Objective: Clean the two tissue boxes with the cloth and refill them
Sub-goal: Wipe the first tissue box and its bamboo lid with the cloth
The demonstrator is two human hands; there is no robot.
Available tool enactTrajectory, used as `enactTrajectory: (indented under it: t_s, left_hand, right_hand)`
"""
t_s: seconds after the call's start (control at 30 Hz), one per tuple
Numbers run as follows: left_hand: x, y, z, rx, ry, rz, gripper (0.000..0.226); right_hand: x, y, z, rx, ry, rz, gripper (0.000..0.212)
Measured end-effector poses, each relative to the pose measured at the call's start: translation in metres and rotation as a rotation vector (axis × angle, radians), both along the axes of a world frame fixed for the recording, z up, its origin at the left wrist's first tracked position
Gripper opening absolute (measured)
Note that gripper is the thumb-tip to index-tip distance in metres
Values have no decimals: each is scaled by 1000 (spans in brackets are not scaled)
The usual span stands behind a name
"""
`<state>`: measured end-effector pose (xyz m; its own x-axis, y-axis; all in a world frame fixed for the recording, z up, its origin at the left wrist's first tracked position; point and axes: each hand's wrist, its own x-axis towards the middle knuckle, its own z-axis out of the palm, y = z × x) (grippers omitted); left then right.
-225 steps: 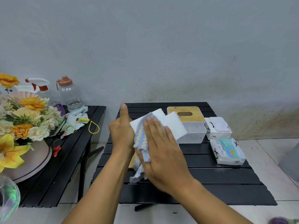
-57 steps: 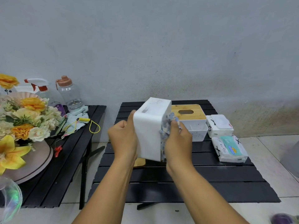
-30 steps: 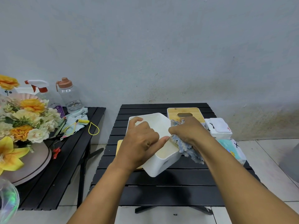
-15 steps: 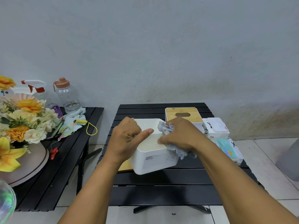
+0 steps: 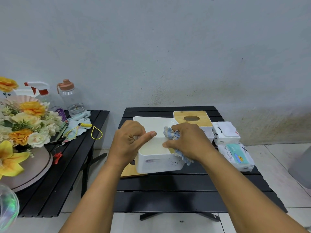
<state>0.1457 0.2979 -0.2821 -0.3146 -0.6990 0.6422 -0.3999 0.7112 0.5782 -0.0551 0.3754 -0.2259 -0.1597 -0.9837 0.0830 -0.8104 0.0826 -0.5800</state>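
Here the left hand point(image 5: 129, 142) grips the open white tissue box point(image 5: 158, 163); the right hand point(image 5: 188, 142) presses a bunched cloth point(image 5: 171, 134) on its rim. Hard pressing could tip the box off the table point(image 5: 168, 187).

An open box point(image 5: 156, 163) sits mid-desk point(image 5: 185, 187), its near left corner over a loose lid point(image 5: 130, 170); the left hand point(image 5: 128, 142) grips its left wall and the right hand point(image 5: 188, 142) presses a cloth point(image 5: 171, 134) on its right rim. Behind and to the right stands a lidded box point(image 5: 192, 119), and right of that a tissue pack point(image 5: 225, 132) with a second pack point(image 5: 236, 157) in front of it. On the side desk point(image 5: 55, 179) to the left, flowers point(image 5: 23, 125) are in front, with a spray bottle point(image 5: 42, 92) and a water bottle point(image 5: 71, 98) at the wall.
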Motion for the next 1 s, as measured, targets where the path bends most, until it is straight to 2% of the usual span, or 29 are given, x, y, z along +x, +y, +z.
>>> enactTrajectory:
  t_s: [0.07, 0.13, 0.23, 0.3, 0.37, 0.43, 0.53, 0.63, 0.77, 0.9, 0.97, 1.0]
  left_hand:
    - [-2, 4, 3, 115, 43, 26, 43]
    - [-8, 13, 9, 331, 134, 64, 33]
    - [-17, 21, 16, 517, 312, 142, 69]
    - [-18, 23, 18, 718, 448, 169, 91]
    - [-15, 22, 17, 1021, 564, 83, 107]
    - [-12, 21, 15, 1230, 660, -52, 108]
    - [-12, 16, 6, 1261, 726, -86, 94]
    - [-12, 15, 0, 1206, 723, -66, 83]
    - [-12, 18, -1, 1167, 676, -98, 71]
    - [-17, 19, -6, 1126, 624, -143, 77]
    - [-19, 19, -9, 1128, 610, -159, 90]
    - [-20, 19, -9, 1123, 614, -170, 93]
  right_hand:
    - [0, 1, -1, -26, -5, -7, 22]
    - [1, 2, 1, -67, 10, -26, 18]
    - [4, 2, 0, -130, 44, -20, 41]
    - [6, 3, 0, -181, 83, -27, 31]
    - [9, 5, 4, -239, 142, -17, 24]
    - [12, 7, 8, -262, 196, 9, 23]
    - [12, 7, 14, -184, 148, 33, 27]
    - [4, 5, 25, -104, -141, 9, 38]
    - [-4, 2, 48, -303, -332, -185, 35]
    - [0, -12, 62, -568, -319, -293, 37]
    - [10, -16, 61, -546, -307, -217, 29]
    - [15, -18, 57, -467, -325, -146, 24]
